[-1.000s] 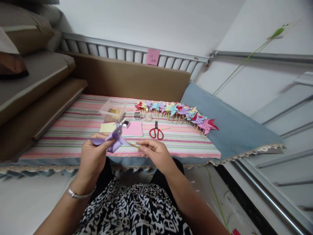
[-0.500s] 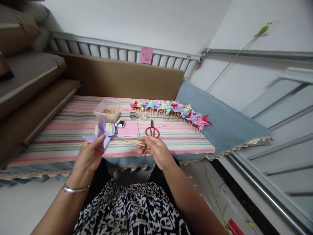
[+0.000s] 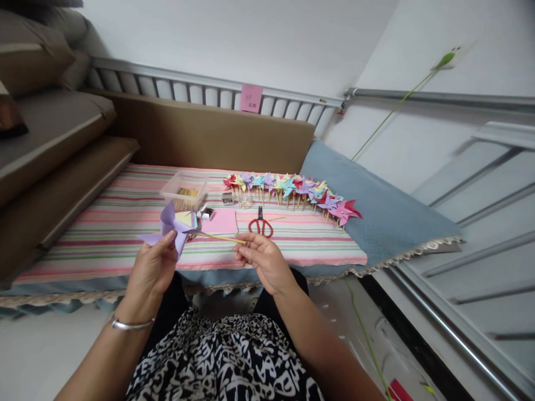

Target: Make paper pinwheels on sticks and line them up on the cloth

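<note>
While my left hand pinches the lilac paper pinwheel by a lower vane, its thin wooden stick runs almost level rightward to my right hand, whose fingertips pinch the free end above the striped cloth.

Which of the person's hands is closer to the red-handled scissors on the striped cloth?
Right. The right hand sits just in front of the red-handled scissors, pinching a thin wooden stick; the left hand is farther left, gripping a purple paper pinwheel.

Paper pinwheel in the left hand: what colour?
Light purple paper pinwheel on a wooden stick, head view.
</note>
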Demonstrator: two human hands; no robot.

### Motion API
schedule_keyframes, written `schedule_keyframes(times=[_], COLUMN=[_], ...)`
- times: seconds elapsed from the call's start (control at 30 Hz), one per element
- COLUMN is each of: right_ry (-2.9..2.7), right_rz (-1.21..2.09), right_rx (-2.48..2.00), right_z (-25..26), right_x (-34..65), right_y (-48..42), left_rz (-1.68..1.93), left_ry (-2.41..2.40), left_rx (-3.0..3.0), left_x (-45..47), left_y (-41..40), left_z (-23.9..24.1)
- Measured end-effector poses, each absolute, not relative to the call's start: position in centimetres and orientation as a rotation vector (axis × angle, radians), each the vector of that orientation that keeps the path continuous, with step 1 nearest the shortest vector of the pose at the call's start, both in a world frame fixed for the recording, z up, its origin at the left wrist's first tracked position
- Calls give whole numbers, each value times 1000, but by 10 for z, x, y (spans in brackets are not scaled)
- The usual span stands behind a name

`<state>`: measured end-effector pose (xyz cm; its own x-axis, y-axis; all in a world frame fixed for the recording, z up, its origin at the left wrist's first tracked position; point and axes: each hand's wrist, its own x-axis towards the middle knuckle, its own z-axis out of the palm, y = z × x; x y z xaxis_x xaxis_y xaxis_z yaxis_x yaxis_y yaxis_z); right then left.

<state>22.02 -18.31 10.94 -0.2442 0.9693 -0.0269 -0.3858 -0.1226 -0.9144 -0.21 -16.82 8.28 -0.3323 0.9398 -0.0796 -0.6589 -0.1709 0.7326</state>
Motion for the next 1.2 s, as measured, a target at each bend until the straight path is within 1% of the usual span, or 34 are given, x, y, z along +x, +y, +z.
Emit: schedule_keyframes(times=[0.17,0.37,0.6,0.9,1.07,1.2], right_ry=[-858,-851,-939,-1132,-1125,-1173], right_rz=[1613,1560,1447,1186,1098,1042], right_rx=[-742,-711,-770,-776,-748,-813], right_z=[107,106,97,90,84,84], right_x=[208,195,187,187,188,196], right_y=[-182,-181,-177,-174,-171,-164], left_rz=[1798,1733,1616,1599,1597,1577], left_ry=[794,718,717,714,699,719], left_rx=[382,351,400,420,456,522], left_x=[2,11,25,34,37,35], left_y=[-168,-170,-174,-177,-182,-185], left_z=[83,85,79,77,85,85])
